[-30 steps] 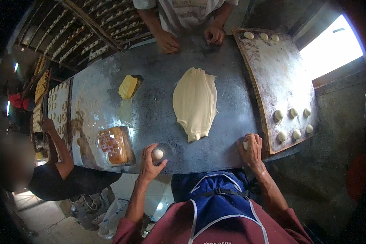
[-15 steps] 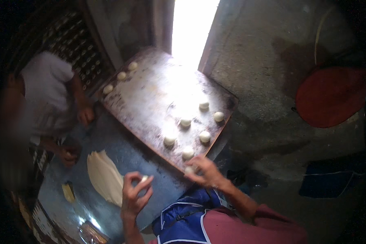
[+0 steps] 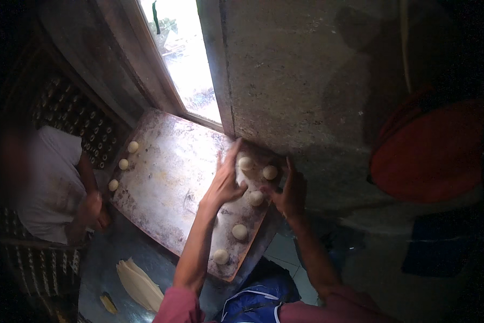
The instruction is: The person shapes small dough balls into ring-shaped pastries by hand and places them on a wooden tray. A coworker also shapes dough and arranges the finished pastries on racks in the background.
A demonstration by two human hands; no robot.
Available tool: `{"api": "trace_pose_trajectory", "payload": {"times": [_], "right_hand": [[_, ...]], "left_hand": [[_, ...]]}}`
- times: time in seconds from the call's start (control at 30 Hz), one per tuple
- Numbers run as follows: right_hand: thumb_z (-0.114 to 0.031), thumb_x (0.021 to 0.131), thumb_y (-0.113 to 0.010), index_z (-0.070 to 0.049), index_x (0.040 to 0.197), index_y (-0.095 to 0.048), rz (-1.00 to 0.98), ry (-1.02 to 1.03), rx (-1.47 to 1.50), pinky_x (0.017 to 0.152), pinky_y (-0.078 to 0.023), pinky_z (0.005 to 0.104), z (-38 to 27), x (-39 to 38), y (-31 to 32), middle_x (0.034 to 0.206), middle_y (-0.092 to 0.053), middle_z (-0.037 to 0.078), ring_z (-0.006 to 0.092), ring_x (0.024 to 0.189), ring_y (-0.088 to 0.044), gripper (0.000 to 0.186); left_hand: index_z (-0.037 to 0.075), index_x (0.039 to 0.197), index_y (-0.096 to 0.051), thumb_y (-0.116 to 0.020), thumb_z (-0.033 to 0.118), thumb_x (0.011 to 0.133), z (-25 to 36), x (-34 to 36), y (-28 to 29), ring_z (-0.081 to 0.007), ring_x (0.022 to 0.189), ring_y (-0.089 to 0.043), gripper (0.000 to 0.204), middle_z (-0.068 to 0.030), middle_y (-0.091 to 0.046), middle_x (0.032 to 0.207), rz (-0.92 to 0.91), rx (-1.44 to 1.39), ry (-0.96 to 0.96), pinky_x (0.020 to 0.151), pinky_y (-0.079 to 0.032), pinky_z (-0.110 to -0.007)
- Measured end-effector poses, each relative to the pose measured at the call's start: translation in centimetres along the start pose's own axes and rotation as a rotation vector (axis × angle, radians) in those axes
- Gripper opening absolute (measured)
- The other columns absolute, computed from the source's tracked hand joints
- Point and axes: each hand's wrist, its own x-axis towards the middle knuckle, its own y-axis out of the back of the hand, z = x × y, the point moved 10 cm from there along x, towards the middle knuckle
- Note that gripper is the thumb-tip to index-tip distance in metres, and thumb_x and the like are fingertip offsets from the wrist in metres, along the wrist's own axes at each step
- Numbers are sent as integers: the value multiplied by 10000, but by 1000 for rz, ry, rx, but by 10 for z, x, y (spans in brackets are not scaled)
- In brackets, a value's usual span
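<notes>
Pale dough balls lie on a worn, floury board. My left hand reaches over the board with its fingers stretched and spread, left of a far dough ball. Across from it, my right hand is open at the board's right edge, thumb and fingers apart. Between the hands are another dough ball and a nearer dough ball, close to the right fingertips. Closer to me sit two more, a dough ball and a dough ball. Neither hand grips anything visible.
Three dough balls line the board's left side. A flat dough sheet lies on the blue-grey table. A co-worker stands at left by racks of ring-shaped pieces. A red round object is at right.
Both hands have moved farther over the board, the left crossing from above the table. The small white piece in my left fingers no longer shows. Several right-side balls sit differently. The view has shifted.
</notes>
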Motion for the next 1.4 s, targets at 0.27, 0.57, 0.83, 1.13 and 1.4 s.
{"api": "trace_pose_trajectory", "payload": {"times": [0.27, 0.57, 0.83, 1.13, 1.4], "right_hand": [[-96, 791, -822, -32, 1272, -582, -526, 245, 531, 863, -512, 410, -191, -106, -46, 1124, -624, 162, 332, 1008, -604, 540], [-243, 889, -699, 24, 1421, -467, -1330, 926, 621, 1027, -448, 423, -369, -393, -111, 1243, -581, 232, 384, 1193, -546, 639], [-423, 1088, -466, 21, 1244, -585, -2012, -812, 1142, 800, -515, 342, -373, -524, -186, 1002, -649, 36, 157, 866, -608, 485], [-331, 1050, -525, -22, 974, -647, -1466, 226, 545, 632, -494, 438, -393, -478, -146, 687, -647, 116, 283, 621, -617, 341], [-124, 929, -630, -22, 991, -606, -1891, 779, 833, 705, -510, 450, -433, -492, -17, 858, -645, 193, 389, 813, -661, 122]], "left_hand": [[12, 1314, -516, -583, -55, 829, 23, -397, 72, -241, 1129, -634, 494, -125, -652, 1174, 648, -271, 821, 1030, -471, -379], [38, 1158, -640, -805, 32, 771, 66, -695, 99, -350, 1261, -517, 421, -166, -502, 1379, 1210, 292, 1311, 969, -509, -439], [31, 1149, -689, -787, -6, 753, 41, -673, 123, -324, 981, -693, 409, -121, -680, 1092, 948, 357, 1034, 864, -575, -367], [21, 1202, -648, -479, 438, 1052, -8, -696, 39, -177, 915, -689, 475, -100, -715, 1011, 931, -1531, 1058, 785, -540, -289], [104, 945, -525, -485, 241, 1009, -51, -631, 16, -76, 468, -348, 157, 57, -389, 641, 976, -2169, 701, 467, -364, -254]]}}
